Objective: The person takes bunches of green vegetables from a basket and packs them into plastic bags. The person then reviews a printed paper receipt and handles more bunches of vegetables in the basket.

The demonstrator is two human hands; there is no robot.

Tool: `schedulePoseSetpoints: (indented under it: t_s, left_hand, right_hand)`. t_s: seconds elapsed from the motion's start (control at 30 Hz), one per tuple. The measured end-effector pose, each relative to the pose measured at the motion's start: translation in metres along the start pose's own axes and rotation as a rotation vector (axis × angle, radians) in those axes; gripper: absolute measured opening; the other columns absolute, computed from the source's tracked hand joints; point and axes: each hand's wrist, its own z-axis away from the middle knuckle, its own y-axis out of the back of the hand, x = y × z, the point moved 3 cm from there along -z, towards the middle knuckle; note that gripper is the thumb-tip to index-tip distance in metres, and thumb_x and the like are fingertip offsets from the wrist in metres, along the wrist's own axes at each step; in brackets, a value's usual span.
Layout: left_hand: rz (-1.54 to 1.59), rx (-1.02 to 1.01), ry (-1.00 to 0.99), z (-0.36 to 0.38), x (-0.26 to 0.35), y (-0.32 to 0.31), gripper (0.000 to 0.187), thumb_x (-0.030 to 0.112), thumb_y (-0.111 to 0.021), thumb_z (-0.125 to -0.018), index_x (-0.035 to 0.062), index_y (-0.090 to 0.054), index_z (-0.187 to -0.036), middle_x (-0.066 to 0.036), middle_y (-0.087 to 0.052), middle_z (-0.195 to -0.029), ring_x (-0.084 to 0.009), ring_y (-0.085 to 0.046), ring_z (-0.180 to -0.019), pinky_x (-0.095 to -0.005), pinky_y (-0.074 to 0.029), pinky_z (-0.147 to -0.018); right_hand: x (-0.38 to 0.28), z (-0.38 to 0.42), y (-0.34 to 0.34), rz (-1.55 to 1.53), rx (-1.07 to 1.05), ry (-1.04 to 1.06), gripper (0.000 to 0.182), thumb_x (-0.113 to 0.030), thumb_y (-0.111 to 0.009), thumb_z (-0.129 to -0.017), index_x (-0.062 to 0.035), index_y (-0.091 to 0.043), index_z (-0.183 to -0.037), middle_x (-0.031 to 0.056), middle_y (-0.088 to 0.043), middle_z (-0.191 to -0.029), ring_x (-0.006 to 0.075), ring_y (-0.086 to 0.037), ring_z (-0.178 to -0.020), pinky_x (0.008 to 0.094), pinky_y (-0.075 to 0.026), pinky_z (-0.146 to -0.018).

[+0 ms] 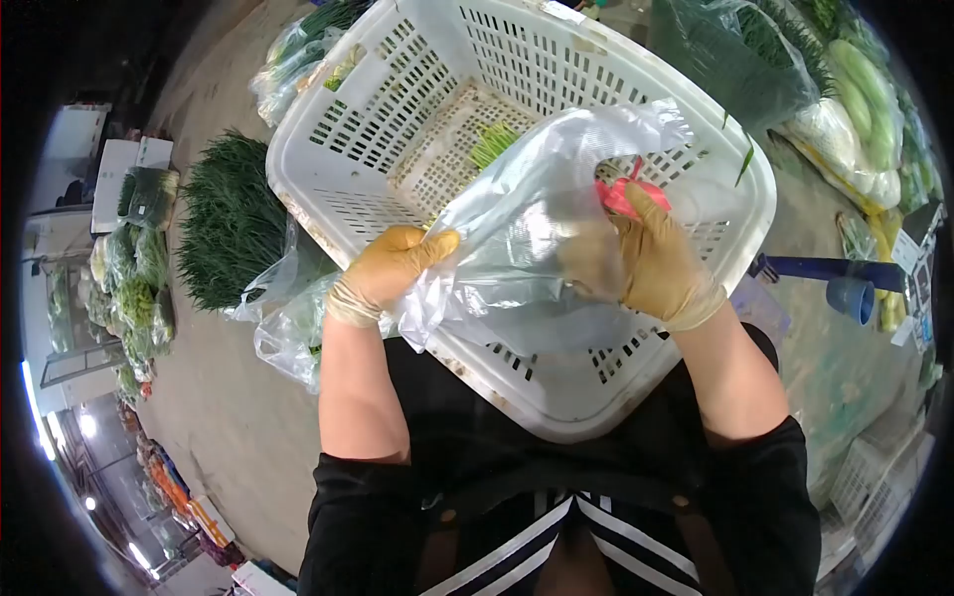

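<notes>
A clear plastic bag is stretched between my gloved hands above a white slatted basket. My left hand pinches the bag's left edge between thumb and fingers. My right hand is closed at the bag's right side, its fingers partly behind the plastic and blurred. A pink-red item, perhaps a bag or tie, shows at the right fingertips. Cut green stems lie inside the basket, partly covered by the bag.
Dark green leafy bundles and crumpled plastic lie left of the basket. Bagged greens and long pale green vegetables are at the upper right. A blue cup hangs beside a blue bar at the right.
</notes>
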Motion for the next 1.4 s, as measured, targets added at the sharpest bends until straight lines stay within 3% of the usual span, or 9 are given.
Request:
schedulePoseSetpoints:
  t_s: [0.33,0.43,0.53,0.77,0.8,0.93,1.07,1.2,1.4]
  left_hand:
    - [-0.126,0.398,-0.135,-0.001,-0.011,0.0,0.05,0.034,-0.067,-0.088,-0.0039,-0.06,-0.119,-0.008,-0.063,-0.111,-0.0155,-0.055,-0.103,-0.0238,-0.042,-0.089]
    - [0.016,0.704,-0.365,-0.008,-0.027,0.028,0.057,0.015,-0.065,-0.089,0.0036,-0.042,-0.14,-0.01,-0.046,-0.138,-0.0201,-0.05,-0.116,-0.0308,-0.041,-0.1]
    - [-0.443,1.123,-0.483,0.019,0.023,0.007,0.031,0.018,-0.06,-0.093,-0.0013,-0.059,-0.117,-0.01,-0.062,-0.109,-0.0155,-0.056,-0.097,-0.0293,-0.045,-0.089]
    - [0.054,0.289,-0.308,-0.004,0.043,-0.133,0.021,0.017,-0.068,-0.085,0.0018,-0.067,-0.1,-0.004,-0.066,-0.093,-0.0138,-0.059,-0.082,-0.0293,-0.047,-0.077]
    - [0.065,0.264,-0.264,-0.003,0.047,-0.134,0.022,0.017,-0.07,-0.084,0.0022,-0.067,-0.1,-0.003,-0.067,-0.091,-0.0129,-0.059,-0.08,-0.0287,-0.048,-0.076]
    - [-0.179,0.198,-0.179,-0.012,0.049,-0.124,0.019,0.015,-0.067,-0.086,0.001,-0.067,-0.099,-0.003,-0.067,-0.09,-0.011,-0.059,-0.077,-0.0257,-0.047,-0.069]
    - [0.808,0.173,-0.182,-0.041,0.012,-0.108,0.017,0.008,-0.051,-0.094,0.0026,-0.059,-0.107,-0.005,-0.064,-0.087,-0.0158,-0.061,-0.08,-0.0295,-0.051,-0.068]
    - [1.762,0.06,-0.15,-0.054,-0.043,0.004,0.015,0.011,-0.043,-0.098,0.0032,-0.054,-0.092,-0.008,-0.062,-0.089,-0.0197,-0.061,-0.075,-0.0315,-0.056,-0.072]
    - [-0.081,0.995,-0.24,-0.007,-0.015,0.039,0.025,0.02,-0.065,-0.086,0.0003,-0.062,-0.102,-0.012,-0.062,-0.092,-0.0259,-0.059,-0.087,-0.0389,-0.047,-0.08]
  right_hand:
    - [0.004,0.001,-0.012,1.178,0.519,0.247,0.023,-0.023,-0.067,-0.081,-0.0002,-0.07,-0.082,0.0058,-0.065,-0.071,0.0122,-0.057,-0.065,0.0294,-0.047,-0.063]
    - [0.004,-0.02,0.026,0.932,0.45,0.541,0.024,-0.025,-0.075,-0.079,-0.0019,-0.067,-0.077,0.0046,-0.067,-0.072,0.0111,-0.059,-0.066,0.0291,-0.049,-0.061]
    - [0.001,-0.022,0.011,0.54,0.416,0.476,0.023,-0.022,-0.073,-0.083,0.0008,-0.069,-0.086,0.0063,-0.068,-0.08,0.0122,-0.061,-0.067,0.0281,-0.05,-0.063]
    - [0.047,-0.028,0.018,0.441,0.343,0.364,0.009,-0.009,-0.068,-0.077,-0.0017,-0.067,-0.082,0.0028,-0.062,-0.071,0.0129,-0.056,-0.06,0.0287,-0.048,-0.054]
    - [0.03,-0.021,0.02,1.092,0.319,0.426,0.017,-0.021,-0.073,-0.074,-0.0051,-0.068,-0.07,0.0034,-0.061,-0.063,0.0147,-0.056,-0.057,0.0285,-0.043,-0.047]
    - [0.034,-0.013,0.029,0.377,0.178,0.263,0.015,-0.018,-0.065,-0.083,-0.0037,-0.067,-0.083,0.0026,-0.061,-0.067,0.0106,-0.053,-0.054,0.0256,-0.041,-0.049]
    - [0.026,-0.019,0.032,-0.024,0.176,0.238,0.015,-0.004,-0.057,-0.082,-0.0005,-0.061,-0.096,0.0098,-0.066,-0.087,0.0191,-0.06,-0.067,0.0309,-0.049,-0.06]
    - [-0.031,-0.013,0.062,0.593,0.324,0.537,0.021,-0.001,-0.053,-0.083,-0.0002,-0.063,-0.102,0.0104,-0.067,-0.095,0.0213,-0.064,-0.084,0.0349,-0.053,-0.079]
    - [-0.053,-0.003,0.041,-0.064,0.352,0.52,0.013,-0.014,-0.054,-0.088,-0.0081,-0.056,-0.076,0.0028,-0.057,-0.068,0.0148,-0.052,-0.051,0.0257,-0.046,-0.046]
